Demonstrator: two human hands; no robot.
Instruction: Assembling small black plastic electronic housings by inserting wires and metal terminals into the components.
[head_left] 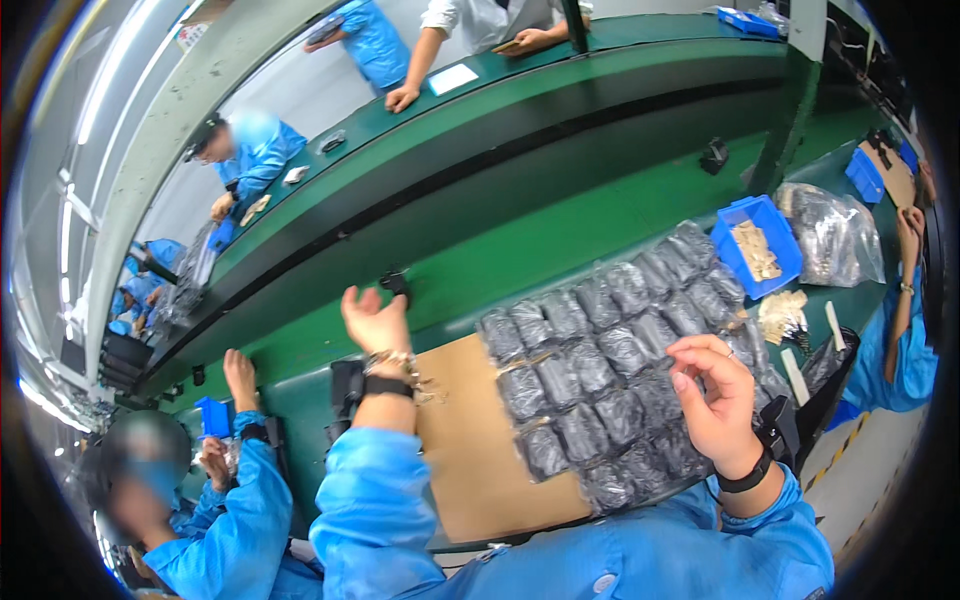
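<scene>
My left hand (378, 322) reaches out over the near edge of the green belt (560, 245), palm turned up and fingers loosely spread, with nothing visible in it. Just beyond its fingertips lies a small black object (396, 284), partly covered by the hand. My right hand (715, 400) hovers over rows of black items wrapped in clear plastic (585, 370); its fingers are bent, the thumb stands apart, and it looks empty. Those wrapped items lie side by side on a brown cardboard sheet (465, 440).
To the right stand a blue bin (745, 215) with beige pieces, a bulging clear plastic bag (828, 235) and a pile of beige pieces (783, 318). A black block-like object (347, 390) sits by my left forearm. Co-workers in blue sit at left and right.
</scene>
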